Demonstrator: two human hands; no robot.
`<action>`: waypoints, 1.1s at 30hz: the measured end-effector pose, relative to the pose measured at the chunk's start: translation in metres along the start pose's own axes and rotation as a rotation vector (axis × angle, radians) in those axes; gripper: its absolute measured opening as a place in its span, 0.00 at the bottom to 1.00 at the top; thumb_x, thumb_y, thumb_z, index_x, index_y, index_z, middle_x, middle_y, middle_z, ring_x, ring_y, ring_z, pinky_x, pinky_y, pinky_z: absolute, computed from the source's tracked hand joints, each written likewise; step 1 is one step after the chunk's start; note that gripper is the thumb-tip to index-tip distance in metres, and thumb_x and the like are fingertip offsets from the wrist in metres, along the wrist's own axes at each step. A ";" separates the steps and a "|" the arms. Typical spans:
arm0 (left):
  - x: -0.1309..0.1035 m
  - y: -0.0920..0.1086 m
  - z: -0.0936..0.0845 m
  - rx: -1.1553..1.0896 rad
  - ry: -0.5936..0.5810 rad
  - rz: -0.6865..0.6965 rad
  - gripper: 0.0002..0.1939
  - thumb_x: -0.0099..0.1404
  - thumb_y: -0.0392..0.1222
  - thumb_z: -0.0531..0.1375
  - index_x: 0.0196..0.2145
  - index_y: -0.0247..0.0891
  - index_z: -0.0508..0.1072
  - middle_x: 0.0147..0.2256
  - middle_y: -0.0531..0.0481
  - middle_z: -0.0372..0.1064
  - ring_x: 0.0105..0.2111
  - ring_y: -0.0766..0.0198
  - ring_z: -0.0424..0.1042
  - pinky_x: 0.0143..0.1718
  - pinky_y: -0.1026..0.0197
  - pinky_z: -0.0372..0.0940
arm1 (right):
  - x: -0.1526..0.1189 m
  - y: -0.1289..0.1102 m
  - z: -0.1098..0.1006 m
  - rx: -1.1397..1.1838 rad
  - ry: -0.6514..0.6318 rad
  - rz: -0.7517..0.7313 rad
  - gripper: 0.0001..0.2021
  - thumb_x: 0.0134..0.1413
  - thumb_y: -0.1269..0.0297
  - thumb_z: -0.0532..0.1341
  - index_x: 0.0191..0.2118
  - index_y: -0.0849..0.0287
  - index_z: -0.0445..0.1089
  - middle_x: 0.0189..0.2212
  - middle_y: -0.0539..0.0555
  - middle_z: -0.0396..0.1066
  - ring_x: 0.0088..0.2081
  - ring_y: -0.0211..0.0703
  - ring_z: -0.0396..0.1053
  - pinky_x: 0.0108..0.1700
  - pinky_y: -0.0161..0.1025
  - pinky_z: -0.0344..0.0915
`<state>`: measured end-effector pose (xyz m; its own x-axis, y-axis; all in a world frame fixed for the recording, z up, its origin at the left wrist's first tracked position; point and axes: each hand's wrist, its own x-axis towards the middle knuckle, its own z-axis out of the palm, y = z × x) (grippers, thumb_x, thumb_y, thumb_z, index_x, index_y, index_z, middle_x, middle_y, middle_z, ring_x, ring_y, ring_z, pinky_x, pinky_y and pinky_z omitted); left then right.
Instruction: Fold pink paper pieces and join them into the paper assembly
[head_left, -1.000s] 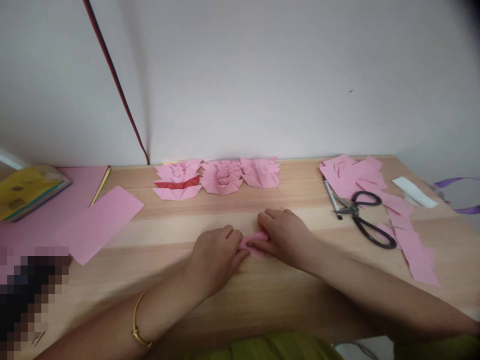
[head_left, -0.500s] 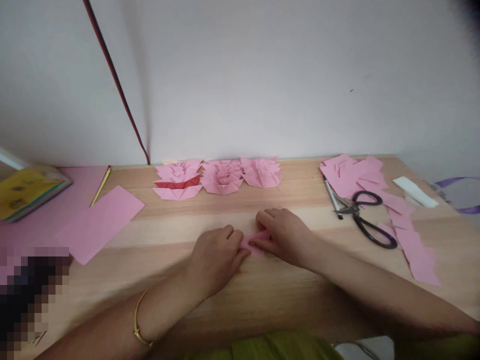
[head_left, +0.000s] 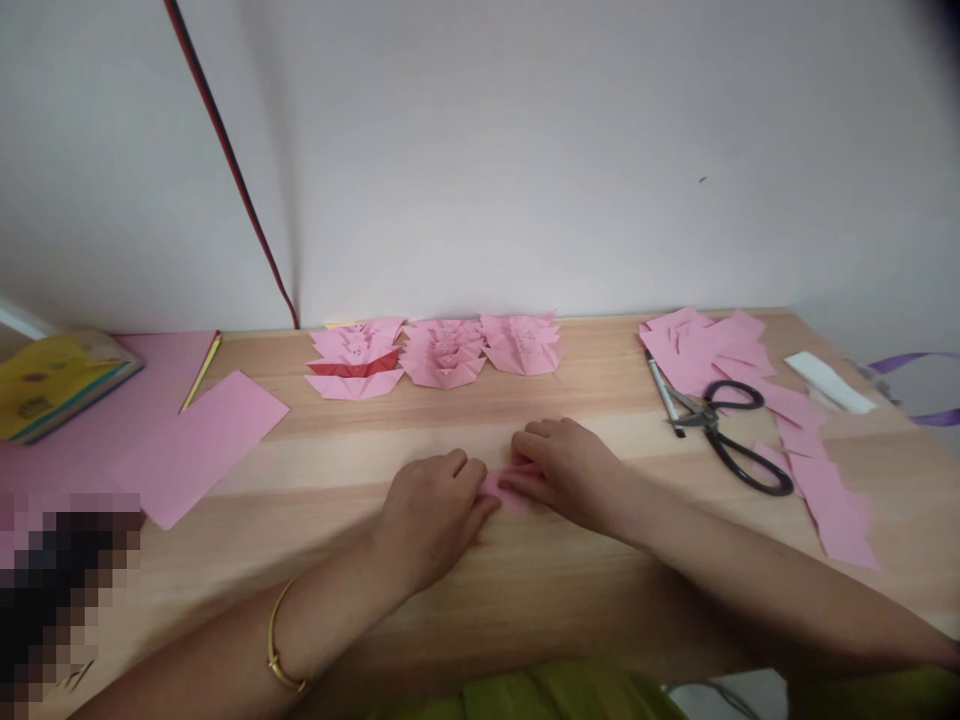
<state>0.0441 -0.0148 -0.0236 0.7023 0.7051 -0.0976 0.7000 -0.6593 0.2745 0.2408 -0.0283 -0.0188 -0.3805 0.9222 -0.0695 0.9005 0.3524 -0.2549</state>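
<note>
A small piece of pink paper (head_left: 512,497) lies between my hands on the wooden table, with a folded edge along its top. My left hand (head_left: 439,515) is closed on its left end, thumb pointing to the right. My right hand (head_left: 566,475) pinches the right end, thumb below and fingers curled over the far side. Both hands cover much of the paper, so its full shape is hidden. Beyond them, against the wall, stand three groups of folded pink paper shapes (head_left: 444,355), one with a red strip (head_left: 356,365) in it.
Black-handled scissors (head_left: 712,422) and a pen (head_left: 664,395) lie at right by loose pink pieces (head_left: 829,495). A white strip (head_left: 831,383) rests beyond. At left are pink sheets (head_left: 217,440), a yellow pencil (head_left: 201,373) and a yellow packet (head_left: 60,385). The wall (head_left: 525,150) bounds the table's back.
My hands keep nearly the same place and grip. The pink paper's upper edge looks slightly flatter between my fingers now.
</note>
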 end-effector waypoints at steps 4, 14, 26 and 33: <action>-0.001 0.000 0.001 0.011 0.004 0.005 0.10 0.64 0.47 0.52 0.32 0.39 0.66 0.31 0.50 0.67 0.31 0.60 0.67 0.30 0.58 0.58 | 0.000 0.001 0.000 0.011 -0.001 0.026 0.13 0.54 0.55 0.59 0.28 0.59 0.64 0.26 0.52 0.68 0.29 0.40 0.63 0.30 0.35 0.49; 0.000 0.000 0.002 0.021 0.018 0.004 0.10 0.64 0.47 0.52 0.32 0.39 0.65 0.32 0.50 0.67 0.31 0.60 0.67 0.30 0.58 0.58 | 0.003 0.002 -0.002 0.013 -0.021 0.030 0.12 0.54 0.56 0.59 0.27 0.59 0.63 0.26 0.52 0.68 0.29 0.39 0.63 0.30 0.35 0.49; -0.001 0.000 0.000 0.025 0.011 0.005 0.10 0.65 0.47 0.51 0.33 0.39 0.66 0.32 0.50 0.67 0.31 0.60 0.67 0.30 0.59 0.58 | 0.002 0.006 -0.001 0.082 0.037 0.032 0.10 0.55 0.60 0.57 0.26 0.59 0.60 0.24 0.50 0.65 0.26 0.36 0.60 0.27 0.33 0.46; 0.001 0.000 0.000 0.014 0.010 0.004 0.10 0.64 0.47 0.52 0.34 0.38 0.66 0.32 0.49 0.67 0.31 0.60 0.67 0.31 0.59 0.58 | 0.006 0.008 0.009 0.161 0.138 -0.067 0.08 0.54 0.62 0.57 0.27 0.59 0.61 0.23 0.49 0.65 0.26 0.36 0.59 0.30 0.33 0.50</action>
<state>0.0447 -0.0147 -0.0237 0.7037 0.7052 -0.0866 0.6992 -0.6655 0.2612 0.2435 -0.0217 -0.0301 -0.3962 0.9144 0.0824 0.8246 0.3939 -0.4060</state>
